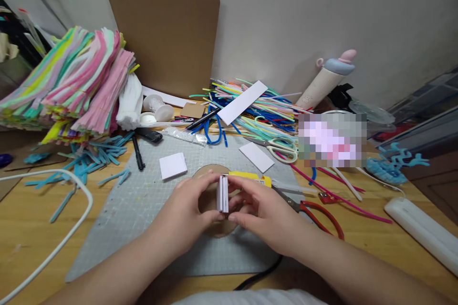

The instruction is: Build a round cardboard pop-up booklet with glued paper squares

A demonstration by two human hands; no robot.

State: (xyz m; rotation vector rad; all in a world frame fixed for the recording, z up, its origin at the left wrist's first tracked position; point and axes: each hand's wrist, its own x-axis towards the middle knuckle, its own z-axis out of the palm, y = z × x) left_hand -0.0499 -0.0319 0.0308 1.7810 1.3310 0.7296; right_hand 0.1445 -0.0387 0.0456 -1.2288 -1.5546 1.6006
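Your left hand (189, 212) and right hand (266, 212) are gripping a small upright stack of white rectangular cards (222, 195) between thumbs and fingertips, over a round brown cardboard disc (222, 230). Uneven pressure could be skewing the layers. Beyond, a yellow-bodied tool (265, 180) is lying on the gridded grey mat (118, 243), risking a knuckle bump.

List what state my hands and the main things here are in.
Left hand: holding the cards.
Right hand: holding the cards.
Cards: stacked, upright.
Yellow tool: partly hidden.
Cardboard: standing upright.
Bottle: capped.
Blue strips: loose, scattered.
Pink pipe cleaners: bundled.
Mat: flat.
White scissors: lying down, blades unclear.
Red scissors: partly hidden, blades unclear.
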